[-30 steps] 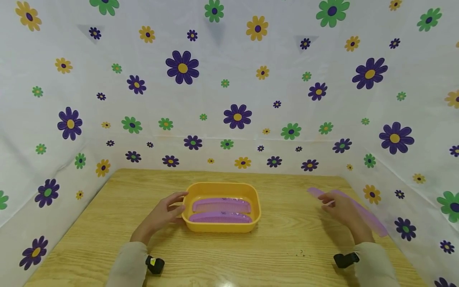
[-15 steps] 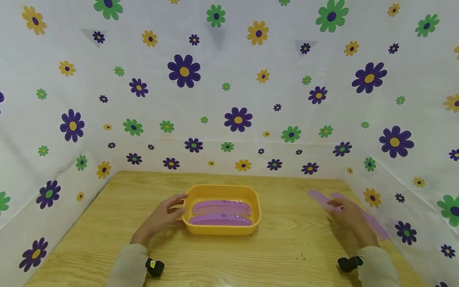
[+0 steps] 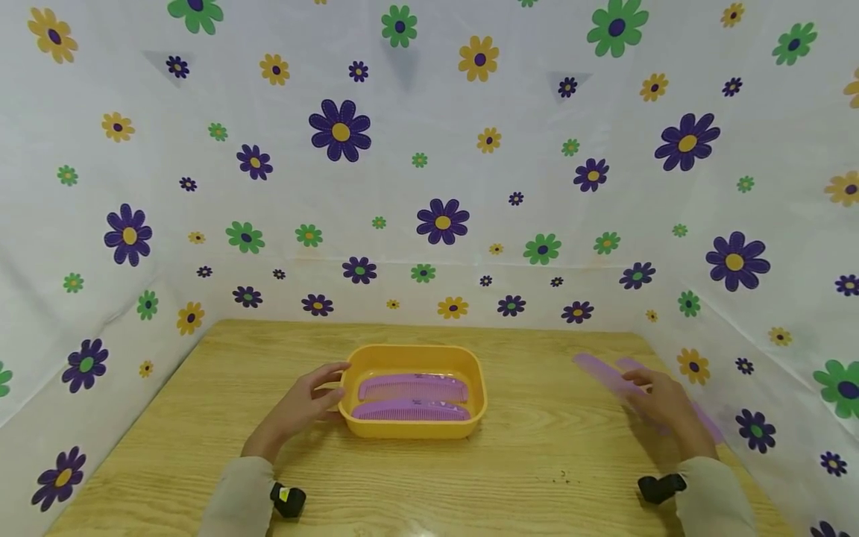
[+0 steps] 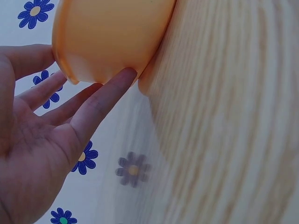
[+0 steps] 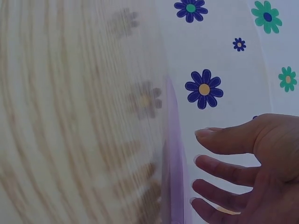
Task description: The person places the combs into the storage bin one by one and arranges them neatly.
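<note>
My left hand [image 3: 298, 406] touches the left end of a yellow basin [image 3: 411, 430]. In the left wrist view, its fairly straight fingers and thumb rest against the basin's wall [image 4: 112, 37]. Two purple combs lie flat in the basin: a rear comb [image 3: 413, 388] and a front comb [image 3: 411, 412]. At the table's right side lie two more purple combs, a left comb [image 3: 597, 369] and a right comb [image 3: 708, 425]. Above them hovers my right hand [image 3: 667, 406], partly hiding both. The right wrist view shows its fingers [image 5: 224, 170] spread and apart from a comb [image 5: 176, 186].
A wooden table [image 3: 523, 447] bears everything. White flower-print cloth [image 3: 429, 164] encloses it at the back and both sides. Small dark specks [image 3: 564, 477] lie on the wood, right of centre. A black wrist camera [image 3: 661, 488] sits by each cuff.
My right hand has shifted to the right over the loose combs, uncovering more of the left one. The left hand and the basin stay put.
</note>
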{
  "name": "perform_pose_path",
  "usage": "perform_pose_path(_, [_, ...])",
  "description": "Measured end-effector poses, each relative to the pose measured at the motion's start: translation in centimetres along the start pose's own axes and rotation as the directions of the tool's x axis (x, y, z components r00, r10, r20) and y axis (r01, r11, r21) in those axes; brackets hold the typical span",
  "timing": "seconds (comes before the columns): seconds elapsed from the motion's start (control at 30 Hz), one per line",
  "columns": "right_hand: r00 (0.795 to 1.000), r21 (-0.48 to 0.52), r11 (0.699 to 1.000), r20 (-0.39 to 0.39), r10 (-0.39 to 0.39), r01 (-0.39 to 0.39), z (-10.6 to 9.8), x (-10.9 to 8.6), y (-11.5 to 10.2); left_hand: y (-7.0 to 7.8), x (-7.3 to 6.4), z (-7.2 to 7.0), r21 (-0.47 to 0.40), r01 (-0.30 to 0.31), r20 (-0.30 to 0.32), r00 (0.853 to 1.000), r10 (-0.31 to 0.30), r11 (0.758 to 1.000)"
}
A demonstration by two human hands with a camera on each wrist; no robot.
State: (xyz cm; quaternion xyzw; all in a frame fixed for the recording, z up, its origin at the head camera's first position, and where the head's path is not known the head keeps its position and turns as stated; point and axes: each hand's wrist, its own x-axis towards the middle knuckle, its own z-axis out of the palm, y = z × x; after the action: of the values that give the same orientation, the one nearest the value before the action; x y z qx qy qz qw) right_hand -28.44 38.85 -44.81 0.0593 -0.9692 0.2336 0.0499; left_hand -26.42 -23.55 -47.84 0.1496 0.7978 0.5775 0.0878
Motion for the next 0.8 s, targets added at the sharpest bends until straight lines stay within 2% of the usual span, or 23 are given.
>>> perform_pose_path(0.2, [1.000, 0.015, 1.000, 0.016, -0.001, 0.001, 0.0, 0.0, 0.7, -0.1, 0.1, 0.0, 0.001, -0.003, 0.013, 1.000, 0.003, 1.000])
perform_pose_path(0.43, [1.000, 0.001, 1.000, 0.025, -0.005, 0.005, 0.0, -0.1, 1.3, -0.3, 0.1, 0.1, -0.002, 0.012, 0.001, 1.000, -0.012, 1.000])
perform_pose_path(0.6, [0.997, 0.029, 0.999, 0.070, 0.042, -0.044, -0.1, 0.0, 1.5, -0.3, 0.0, -0.1, -0.010, -0.014, 0.019, 1.000, 0.015, 1.000])
perform_pose_path(0.7, [0.993, 0.035, 0.996, 0.091, 0.081, -0.084, -0.1, 0.0, 1.6, -0.2, 0.0, -0.2, -0.002, -0.006, 0.013, 1.000, 0.006, 1.000])
perform_pose_path(0.8, [0.991, 0.028, 0.996, 0.100, 0.086, -0.089, -0.2, 0.0, 1.7, -0.1, 0.0, 0.0, 0.002, 0.013, 0.001, 1.000, -0.013, 1.000])
